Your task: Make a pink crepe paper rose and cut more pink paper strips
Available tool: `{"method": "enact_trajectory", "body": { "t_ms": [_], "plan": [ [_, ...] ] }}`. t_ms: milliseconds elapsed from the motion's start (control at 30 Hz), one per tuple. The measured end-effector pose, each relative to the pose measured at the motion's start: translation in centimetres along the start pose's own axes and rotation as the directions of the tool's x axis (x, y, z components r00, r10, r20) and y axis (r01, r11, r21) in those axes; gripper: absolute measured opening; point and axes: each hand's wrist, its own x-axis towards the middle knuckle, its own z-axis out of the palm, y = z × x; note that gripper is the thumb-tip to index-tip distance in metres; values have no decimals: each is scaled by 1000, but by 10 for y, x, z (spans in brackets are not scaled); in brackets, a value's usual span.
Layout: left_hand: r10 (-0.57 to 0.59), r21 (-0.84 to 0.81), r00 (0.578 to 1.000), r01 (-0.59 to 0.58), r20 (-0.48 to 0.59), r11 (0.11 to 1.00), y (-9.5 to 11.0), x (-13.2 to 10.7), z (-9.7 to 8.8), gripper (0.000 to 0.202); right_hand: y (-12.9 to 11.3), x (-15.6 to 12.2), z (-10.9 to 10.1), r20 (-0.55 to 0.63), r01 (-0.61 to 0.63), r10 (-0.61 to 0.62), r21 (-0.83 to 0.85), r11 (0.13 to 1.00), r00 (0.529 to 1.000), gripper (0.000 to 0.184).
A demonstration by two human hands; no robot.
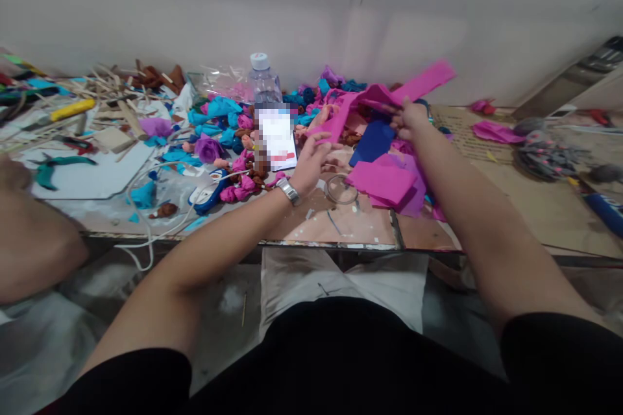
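Note:
A long strip of pink crepe paper runs between my two hands, its wide end sticking up past the right one. My left hand, with a metal watch at the wrist, has its thumb and fingers at the strip's near end; the exact grip is partly hidden. The fingers of my right hand are closed at the strip farther along. Under the right hand lies a dark blue flat piece. Folded pink crepe sheets rest nearer to me, over purple ones. A thin ring lies beside my left hand.
A lit phone leans before a bottle. Paper flowers in blue, pink and purple spread leftward. Green pliers, wooden sticks and a white cable lie farther left. Cardboard covers the right side. Another person's arm reaches in at left.

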Motion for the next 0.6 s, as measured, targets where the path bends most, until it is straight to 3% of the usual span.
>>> {"method": "enact_trajectory", "body": {
  "t_ms": [67,133,167,233,300,400,500,600],
  "plan": [
    [-17,225,997,0,73,974,-6,-2,0,35,9,-11,-6,-2,-50,50,-49,998,999,39],
    [17,515,974,-133,224,847,-12,-6,1,33,15,-22,-15,8,-63,65,-160,985,998,39],
    [37,625,940,-255,339,738,-14,-7,1,33,16,-29,-21,22,-53,60,-238,970,998,39],
    [40,694,826,-497,562,522,-18,-10,1,36,18,-44,-34,95,1,39,-383,924,995,39],
    [6,668,735,-620,678,412,-20,-11,0,42,20,-60,-45,171,97,-9,-510,855,985,32],
    [1,647,694,-672,720,360,-23,-10,-3,32,25,-84,-51,250,241,-97,-645,725,963,22],
    [27,628,669,-709,742,321,-24,-9,-5,27,32,-99,-47,279,322,-161,-802,503,947,33],
    [26,637,675,-706,737,309,-23,-10,-5,31,34,-105,-46,275,340,-208,-843,418,939,42]
  ]
}}
